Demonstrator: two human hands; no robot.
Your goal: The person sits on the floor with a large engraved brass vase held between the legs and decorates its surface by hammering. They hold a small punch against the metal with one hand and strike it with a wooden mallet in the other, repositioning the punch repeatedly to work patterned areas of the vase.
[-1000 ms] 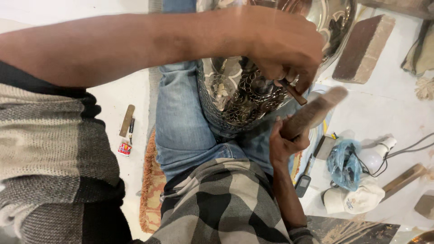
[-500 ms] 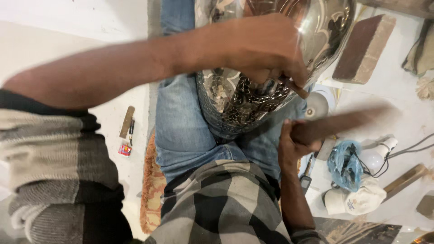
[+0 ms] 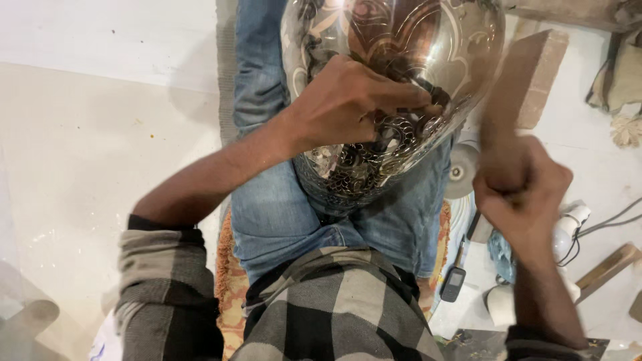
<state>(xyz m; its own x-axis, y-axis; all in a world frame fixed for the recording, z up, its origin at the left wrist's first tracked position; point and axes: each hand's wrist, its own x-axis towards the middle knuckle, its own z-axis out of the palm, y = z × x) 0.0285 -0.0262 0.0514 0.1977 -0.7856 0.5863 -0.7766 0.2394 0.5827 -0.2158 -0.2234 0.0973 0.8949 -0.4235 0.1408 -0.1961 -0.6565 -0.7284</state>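
Observation:
A large shiny metal vessel (image 3: 428,47) with engraved floral patterns lies across my lap. My left hand (image 3: 348,100) rests on its patterned side, fingers pinched around a small dark chisel-like tool (image 3: 428,90) whose tip touches the metal. My right hand (image 3: 521,194) is raised to the right of the vessel, shut around a wooden mallet (image 3: 503,100) that is blurred by motion and points upward.
A brick-like block (image 3: 542,77) lies on the pale floor at upper right. A round white disc (image 3: 460,172), a small dark phone (image 3: 453,284), a light bulb with a cable (image 3: 568,230), a wooden stick (image 3: 605,271) and a patterned cushion (image 3: 231,287) surround my legs.
My right hand has swung the mallet from lying level near the tool up to a raised, upright position. The view has shifted down, and my left hand stays on the vessel.

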